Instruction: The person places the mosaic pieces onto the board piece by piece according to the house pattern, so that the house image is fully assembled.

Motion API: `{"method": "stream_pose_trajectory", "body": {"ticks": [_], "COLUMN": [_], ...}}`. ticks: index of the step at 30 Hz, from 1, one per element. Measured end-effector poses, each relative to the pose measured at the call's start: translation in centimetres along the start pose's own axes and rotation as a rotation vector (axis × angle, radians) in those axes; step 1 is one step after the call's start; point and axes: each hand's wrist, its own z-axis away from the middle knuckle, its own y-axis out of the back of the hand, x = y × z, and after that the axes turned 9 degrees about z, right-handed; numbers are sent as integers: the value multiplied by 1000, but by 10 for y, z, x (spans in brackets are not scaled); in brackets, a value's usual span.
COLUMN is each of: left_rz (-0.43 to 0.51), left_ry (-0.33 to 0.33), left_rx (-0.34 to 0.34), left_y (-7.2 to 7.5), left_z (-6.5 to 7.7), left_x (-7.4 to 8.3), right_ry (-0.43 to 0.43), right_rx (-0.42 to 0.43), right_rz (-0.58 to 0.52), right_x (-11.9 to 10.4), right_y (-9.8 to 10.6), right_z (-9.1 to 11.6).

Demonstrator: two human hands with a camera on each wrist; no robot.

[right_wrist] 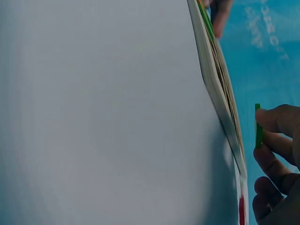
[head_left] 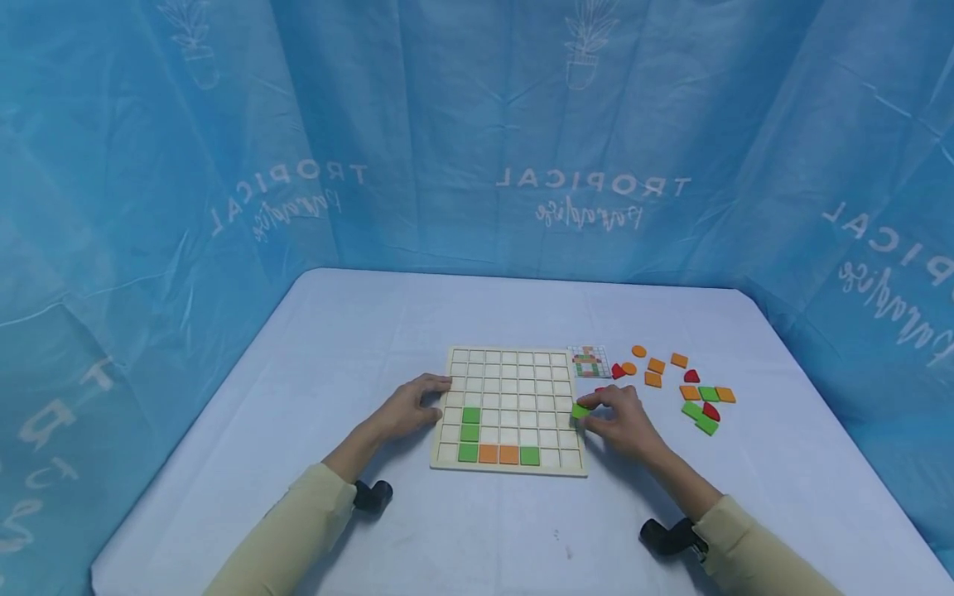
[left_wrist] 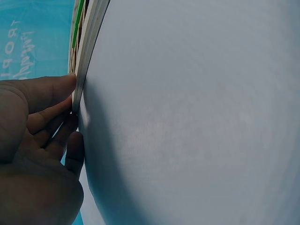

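A light wooden grid board (head_left: pixel 509 386) lies on the table. On it, three green square tiles (head_left: pixel 469 433) form a column near the left side. Two orange square tiles (head_left: pixel 498 454) and another green square tile (head_left: pixel 530 456) extend along the bottom row. The left hand (head_left: pixel 406 407) touches the board's left edge, thumb and fingers spread apart along it. Between thumb and fingers, my right hand (head_left: pixel 620 420) pinches a green square tile (head_left: pixel 580 411) over the board's right edge. The right wrist view shows this tile (right_wrist: pixel 258 125) edge-on, raised above the board.
A small pattern card (head_left: pixel 591 362) lies beside the board's upper right corner. Loose pieces lie to the right: orange discs (head_left: pixel 638 352), orange squares (head_left: pixel 679 361), green squares (head_left: pixel 707 425) and red rounded pieces (head_left: pixel 691 377). Blue curtains (head_left: pixel 477 149) surround the white table (head_left: pixel 373 314).
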Motion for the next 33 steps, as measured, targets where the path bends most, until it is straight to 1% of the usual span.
{"method": "stream_pose_trajectory", "body": {"ticks": [3,6,9,12,15,18,24,33], "left_rz": [5,8,11,13,9,6,2,4], "left_ry": [7,8,11,16,15,12,12,17], "left_rx": [2,1,1,3,1,-4,0,4], "left_y": [0,0,0,0,0,0,1,0], "left_z": [0,0,0,1,0,0,1,2], "left_x": [0,0,-1,0,0,1,4,4], "right_ry": [98,135,109,121,150,156,152,130], "right_rx": [-10,-36,-81,-103,-108,-114,-118,-117], "right_rz": [-24,-31,-17,0,19,38,70,70], "right_x": [-13,-26,-37,-43,-47,-50,-51,-52], "right_y": [-12,-23,-30,-37,-41,-43,-44,-44], "right_z": [-1,-2,-2,-3,-4,-4,-5,-4]}}
